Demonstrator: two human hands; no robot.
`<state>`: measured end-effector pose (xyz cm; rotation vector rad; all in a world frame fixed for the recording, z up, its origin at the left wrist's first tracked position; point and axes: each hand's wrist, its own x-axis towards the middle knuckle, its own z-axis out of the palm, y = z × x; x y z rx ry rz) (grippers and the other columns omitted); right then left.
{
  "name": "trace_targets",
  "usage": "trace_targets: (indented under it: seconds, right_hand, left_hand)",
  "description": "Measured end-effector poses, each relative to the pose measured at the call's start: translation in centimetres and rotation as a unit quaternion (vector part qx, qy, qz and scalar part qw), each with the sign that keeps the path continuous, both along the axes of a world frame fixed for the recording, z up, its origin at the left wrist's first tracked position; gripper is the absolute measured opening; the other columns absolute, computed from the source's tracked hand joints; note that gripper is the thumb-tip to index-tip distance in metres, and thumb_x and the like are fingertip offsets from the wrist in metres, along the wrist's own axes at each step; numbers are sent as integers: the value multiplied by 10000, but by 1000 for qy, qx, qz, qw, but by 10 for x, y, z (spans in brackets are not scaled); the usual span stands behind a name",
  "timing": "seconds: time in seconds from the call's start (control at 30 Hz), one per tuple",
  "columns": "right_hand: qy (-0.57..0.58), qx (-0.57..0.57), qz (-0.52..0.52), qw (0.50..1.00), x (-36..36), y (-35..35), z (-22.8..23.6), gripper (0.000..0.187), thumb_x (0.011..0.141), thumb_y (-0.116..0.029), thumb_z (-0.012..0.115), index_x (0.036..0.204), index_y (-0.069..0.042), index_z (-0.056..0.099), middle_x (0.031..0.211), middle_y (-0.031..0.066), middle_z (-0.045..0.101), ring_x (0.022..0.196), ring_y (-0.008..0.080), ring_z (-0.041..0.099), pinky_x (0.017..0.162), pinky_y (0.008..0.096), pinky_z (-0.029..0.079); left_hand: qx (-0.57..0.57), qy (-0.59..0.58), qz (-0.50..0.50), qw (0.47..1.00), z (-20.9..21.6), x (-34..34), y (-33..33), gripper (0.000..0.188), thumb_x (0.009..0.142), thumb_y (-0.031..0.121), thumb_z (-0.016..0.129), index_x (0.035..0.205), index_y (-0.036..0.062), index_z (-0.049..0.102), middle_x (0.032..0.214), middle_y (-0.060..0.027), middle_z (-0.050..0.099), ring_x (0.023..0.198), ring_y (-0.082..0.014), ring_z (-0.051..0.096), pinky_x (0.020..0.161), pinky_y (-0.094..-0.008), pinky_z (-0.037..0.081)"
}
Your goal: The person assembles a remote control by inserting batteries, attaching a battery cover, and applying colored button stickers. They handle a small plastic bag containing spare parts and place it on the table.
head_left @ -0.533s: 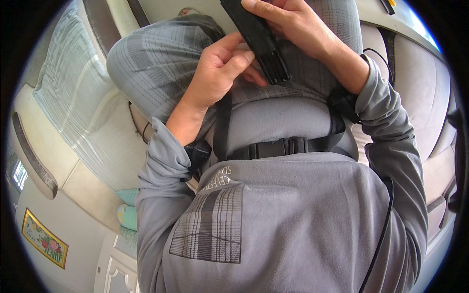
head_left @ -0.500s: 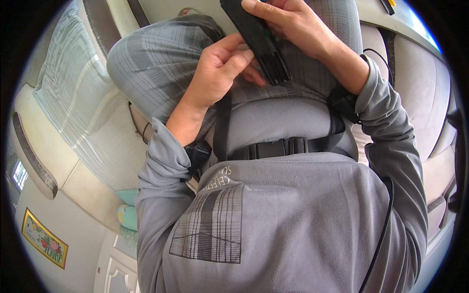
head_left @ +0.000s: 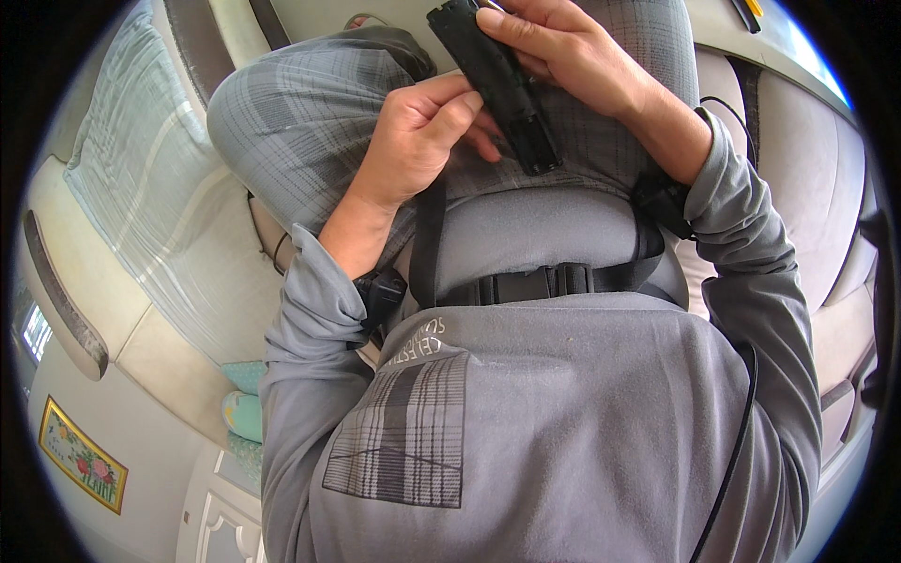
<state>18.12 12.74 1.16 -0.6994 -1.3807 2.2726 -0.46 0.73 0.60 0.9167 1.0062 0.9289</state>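
A long black plastic piece with a ridged, blocky lower end slants above my lap; its exact kind does not show. My right hand grips it near the upper end, thumb on its top face and the other fingers partly hidden behind. At its left edge is my left hand, with thumb and forefinger pinched together against the side. The lower fingers of that hand reach beneath the piece. Whatever lies inside the pinch is too small or hidden to make out.
Plaid trousers cover my bent legs under the hands. A black strap with a buckle crosses my waist. Beige sofa seats flank me, a pale blue cover on the left one. A table edge lies at the far right.
The black piece has tipped and shifted slightly down and right, showing more of its upper end. My right hand has moved slightly with it; my left hand stays almost in place.
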Motion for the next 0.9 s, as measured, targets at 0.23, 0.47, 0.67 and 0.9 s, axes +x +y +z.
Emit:
trace_targets:
  seconds: [0.23,0.47,0.67,0.9]
  right_hand:
    - [14,-23,-3,1000,0,-1,1,238,1119,-263,485,1202,-55,564,890,-52,515,744,42,424,646,208,364]
    - [5,-18,21,1000,1,-2,4,216,1123,-250,468,1177,-59,554,870,-47,517,737,46,428,639,211,365]
    - [24,-20,29,999,0,-1,2,220,1121,-257,476,1157,-56,556,832,-46,513,699,44,423,614,216,359]
    - [-97,39,-8,995,-3,-3,4,276,1098,-287,539,959,-55,596,737,-59,506,642,43,440,557,231,360]
  left_hand:
    - [5,4,39,999,-7,0,1,289,1046,155,542,1211,-57,648,950,-138,740,777,-201,739,707,-304,608]
    - [8,-30,54,998,-12,-2,1,232,1039,133,539,1170,-23,651,981,-127,741,753,-185,726,696,-295,607]
    - [26,-14,45,999,-13,-4,2,232,1034,150,533,1141,-17,654,986,-115,737,740,-176,715,694,-286,594]
    - [12,-28,124,992,-7,0,5,210,1036,123,521,1142,-19,634,932,-113,734,712,-167,712,673,-274,594]
